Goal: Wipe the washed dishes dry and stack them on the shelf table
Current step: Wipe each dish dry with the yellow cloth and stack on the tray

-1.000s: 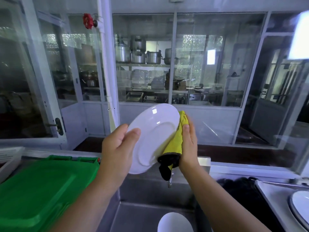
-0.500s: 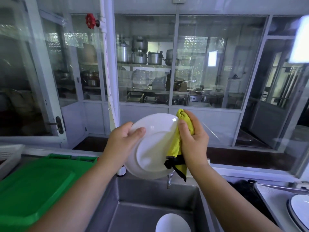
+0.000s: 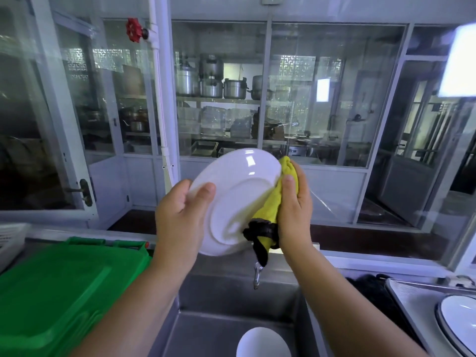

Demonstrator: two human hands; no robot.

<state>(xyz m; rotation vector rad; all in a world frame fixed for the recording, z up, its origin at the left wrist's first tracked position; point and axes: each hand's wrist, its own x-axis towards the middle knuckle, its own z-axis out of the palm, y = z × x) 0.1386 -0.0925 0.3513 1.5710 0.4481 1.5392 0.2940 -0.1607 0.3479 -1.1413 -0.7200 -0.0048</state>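
I hold a white plate (image 3: 237,199) tilted on edge above the steel sink (image 3: 226,328), its underside facing me. My left hand (image 3: 180,215) grips the plate's left rim, thumb on the underside. My right hand (image 3: 293,210) holds a yellow cloth with a black edge (image 3: 270,210) wrapped over the plate's right rim, thumb pressing the cloth. A white bowl (image 3: 262,343) lies in the sink basin below. Another white dish with a dark rim (image 3: 458,323) sits on the steel counter at the right edge.
A green plastic crate lid (image 3: 51,292) fills the left counter, with a white basket (image 3: 10,240) behind it. A tap spout (image 3: 257,274) hangs under the cloth. Glass partitions (image 3: 322,99) stand behind the sink, pots shelved beyond. A dark cloth (image 3: 371,292) lies right of the sink.
The plate has tilted and risen a little, showing more of its underside. My right hand with the cloth has slid along the plate's right rim. My left hand keeps its grip.
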